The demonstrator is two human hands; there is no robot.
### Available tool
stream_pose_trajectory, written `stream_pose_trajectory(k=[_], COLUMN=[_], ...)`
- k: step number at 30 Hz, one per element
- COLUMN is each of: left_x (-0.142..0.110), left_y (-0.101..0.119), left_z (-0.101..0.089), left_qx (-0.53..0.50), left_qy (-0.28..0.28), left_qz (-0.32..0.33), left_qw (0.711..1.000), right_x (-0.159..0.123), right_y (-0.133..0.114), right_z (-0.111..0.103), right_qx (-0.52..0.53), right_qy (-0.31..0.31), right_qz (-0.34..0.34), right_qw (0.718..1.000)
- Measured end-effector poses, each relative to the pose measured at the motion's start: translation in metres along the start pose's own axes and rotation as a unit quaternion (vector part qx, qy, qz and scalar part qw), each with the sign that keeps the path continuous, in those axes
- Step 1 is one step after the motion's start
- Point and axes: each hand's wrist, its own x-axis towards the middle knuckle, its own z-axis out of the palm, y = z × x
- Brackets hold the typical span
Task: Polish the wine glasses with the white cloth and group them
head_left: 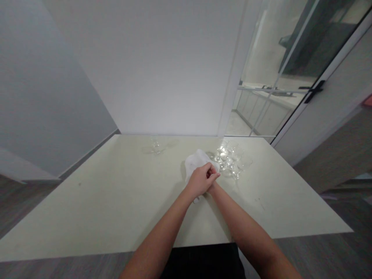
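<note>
My left hand (201, 178) is over the table's middle, its fingers curled and closed; what they grip is hidden. Crossing in from the right, my right hand (211, 186) lies mostly behind and under the left one, so its fingers do not show. A white cloth or tissue (195, 161) spreads out just beyond both hands, partly covered by them. Below the left wrist peeks a small clear rounded thing (197, 200), too little of it visible to name. Right of the hands sits a cluster of several clear, shiny glass-like pieces (228, 159).
The pale table (101, 201) meets a white wall panel (162, 77) at its back edge. Another clear glass-like piece (157, 145) is at the back left. Beyond the right side are a glazed door with a black handle (315, 91) and a dark floor (325, 255).
</note>
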Motion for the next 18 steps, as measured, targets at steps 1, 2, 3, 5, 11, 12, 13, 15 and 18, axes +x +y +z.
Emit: stream_pose_trajectory(k=[1, 2, 3, 5, 11, 12, 13, 15, 18], left_x=[-0.001, -0.002, -0.002, 0.001, 0.034, 0.037, 0.038, 0.036, 0.024], left_y=[0.001, 0.002, 0.002, -0.003, -0.068, -0.080, -0.090, -0.102, -0.105], left_z=[0.003, 0.005, 0.006, 0.003, -0.061, -0.071, -0.079, -0.085, -0.071], left_qx=[-0.024, -0.055, -0.091, -0.177, -0.244, -0.228, -0.214, -0.183, -0.144], left_qy=[-0.004, -0.014, -0.025, -0.011, 0.485, 0.527, 0.531, 0.422, 0.176], left_qz=[0.008, 0.020, 0.035, 0.067, 0.000, -0.027, -0.051, -0.090, -0.110], left_qw=[1.000, 0.998, 0.995, 0.982, 0.840, 0.818, 0.818, 0.883, 0.967], right_x=[-0.002, -0.003, -0.002, 0.004, 0.025, 0.025, 0.025, 0.023, 0.022], right_y=[-0.001, 0.000, 0.003, 0.012, 0.038, 0.038, 0.038, 0.036, 0.035], right_z=[0.002, 0.002, 0.000, -0.009, -0.033, -0.034, -0.034, -0.034, -0.033], right_qx=[0.043, 0.120, 0.211, 0.410, 0.655, 0.682, 0.697, 0.710, 0.705], right_qy=[0.046, 0.094, 0.131, 0.071, -0.223, -0.234, -0.236, -0.235, -0.249], right_qz=[0.007, 0.013, 0.018, 0.001, -0.003, -0.002, -0.004, -0.016, -0.022], right_qw=[0.998, 0.988, 0.968, 0.909, 0.722, 0.693, 0.677, 0.664, 0.663])
